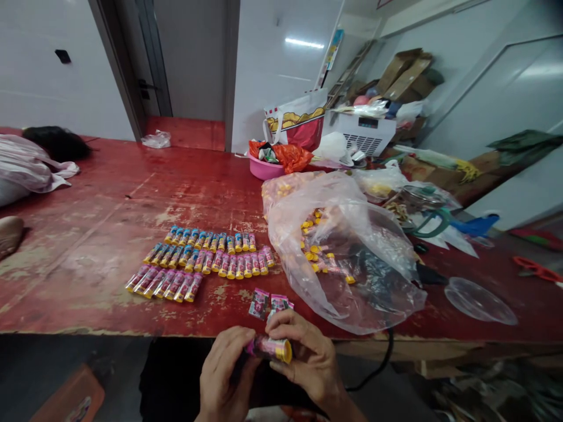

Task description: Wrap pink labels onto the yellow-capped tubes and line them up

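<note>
Both hands hold one small clear tube [268,348] with a yellow end and a pink end, just off the table's front edge. My left hand [229,372] grips its pink end. The fingers of my right hand [305,354] close round it near the yellow cap. Beyond the hands lie a few small pink-and-grey printed packets [259,303], partly hidden by my right fingers. Farther left, rows of similar tubes [229,265] with pink, blue and yellow ends lie side by side. To the right, an open clear plastic bag [290,252] holds several yellow-capped tubes [314,258].
The red worn table [88,258] ends just before my body. A pink basin [266,168] and a printed bag [303,120] stand at the back. On the right are a clear plastic lid [479,300], red-handled scissors [536,268] and a black cable [387,357]. A person's foot [9,234] shows at left.
</note>
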`<state>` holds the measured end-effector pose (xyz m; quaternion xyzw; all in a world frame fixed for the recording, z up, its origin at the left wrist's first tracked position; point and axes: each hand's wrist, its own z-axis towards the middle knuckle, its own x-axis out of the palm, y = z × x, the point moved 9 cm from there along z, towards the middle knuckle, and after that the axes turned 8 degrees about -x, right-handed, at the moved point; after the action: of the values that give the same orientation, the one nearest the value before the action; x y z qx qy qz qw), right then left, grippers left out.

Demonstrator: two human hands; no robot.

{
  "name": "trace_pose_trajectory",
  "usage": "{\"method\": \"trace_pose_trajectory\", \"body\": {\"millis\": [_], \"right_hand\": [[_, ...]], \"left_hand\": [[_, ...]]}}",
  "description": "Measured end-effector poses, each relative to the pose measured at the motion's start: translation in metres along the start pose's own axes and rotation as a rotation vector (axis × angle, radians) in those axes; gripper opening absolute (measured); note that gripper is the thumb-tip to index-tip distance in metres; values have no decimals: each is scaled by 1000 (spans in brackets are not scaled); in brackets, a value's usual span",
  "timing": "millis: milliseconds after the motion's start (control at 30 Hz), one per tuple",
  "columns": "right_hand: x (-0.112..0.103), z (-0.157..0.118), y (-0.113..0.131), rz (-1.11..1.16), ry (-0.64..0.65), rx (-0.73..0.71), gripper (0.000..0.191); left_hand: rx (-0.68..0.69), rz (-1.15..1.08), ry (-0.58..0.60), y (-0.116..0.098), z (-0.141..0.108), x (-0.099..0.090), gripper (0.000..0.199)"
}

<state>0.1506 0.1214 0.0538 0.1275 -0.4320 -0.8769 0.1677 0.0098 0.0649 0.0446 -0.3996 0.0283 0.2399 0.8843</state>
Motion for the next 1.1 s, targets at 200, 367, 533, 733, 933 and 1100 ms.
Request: {"method": "trace_pose_trajectory", "body": {"millis": [200,367,533,733,933,1100], "right_hand": [[1,0,-1,-20,-24,-26,29],[4,5,2,16,-61,-55,30],[7,8,4,33,-68,-73,27],[8,7,4,5,-56,-93,24],[6,3,-2,41,-99,-53,23],[5,3,-3,35,-101,-51,23]], "left_hand": [[195,196,-85,-17,-5,-4,28],[260,212,-192,-24,-12,-10,33],[217,207,-243,-23,-13,-14,28],[159,212,-281,-20,-9,-16,22],[88,329,-289,-14,-7,-20,24],[101,365,-247,-11,-10,-17,28]]}}
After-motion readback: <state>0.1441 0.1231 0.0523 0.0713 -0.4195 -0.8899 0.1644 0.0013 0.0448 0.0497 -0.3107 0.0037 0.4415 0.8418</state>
